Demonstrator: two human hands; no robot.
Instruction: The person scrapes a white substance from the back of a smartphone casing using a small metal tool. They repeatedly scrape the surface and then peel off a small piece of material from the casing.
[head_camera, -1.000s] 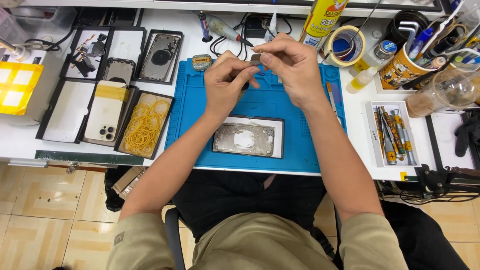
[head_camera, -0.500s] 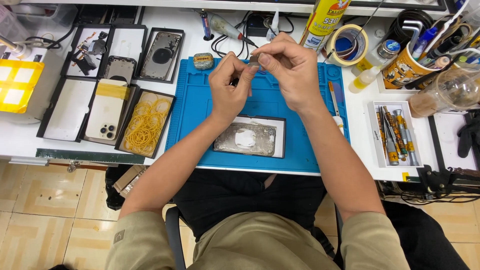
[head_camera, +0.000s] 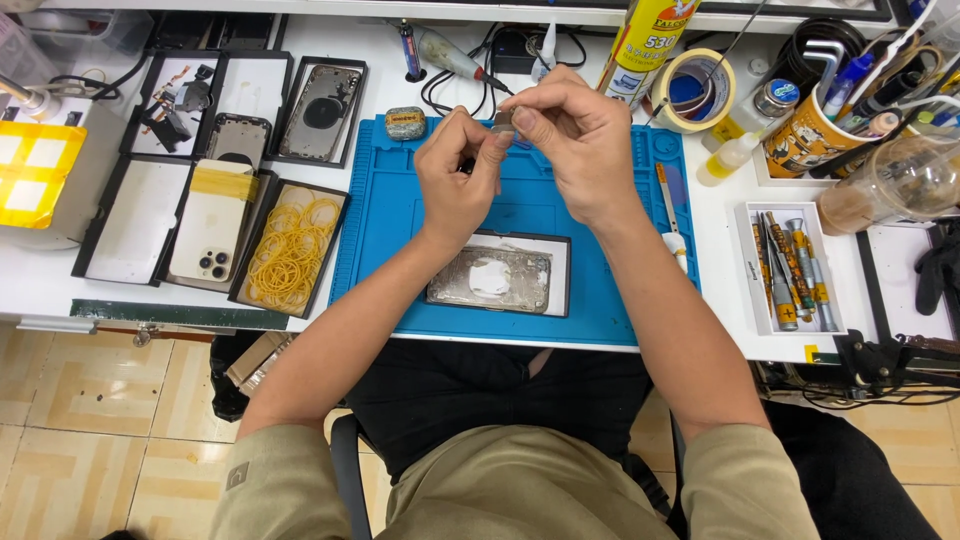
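Now both hands pinch one small grey part (head_camera: 503, 120) at twelve o'clock above the blue mat (head_camera: 380, 230): left hand (head_camera: 457, 178) steadies, right hand (head_camera: 575, 140) grips. Fine fingertip work seems underway; a steady hold matters next.

2 hands (head_camera: 455, 185), 1 blue mat (head_camera: 380, 230)

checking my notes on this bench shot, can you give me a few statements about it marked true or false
1. Both hands pinch one small part over the blue mat. True: left hand and right hand meet on the small part.
2. The phone frame lies on the mat. True.
3. The rubber bands sit right of the mat. False: they lie in a tray to its left.
4. The screwdrivers are in the person's right hand. False: they lie in a white tray right of the mat.
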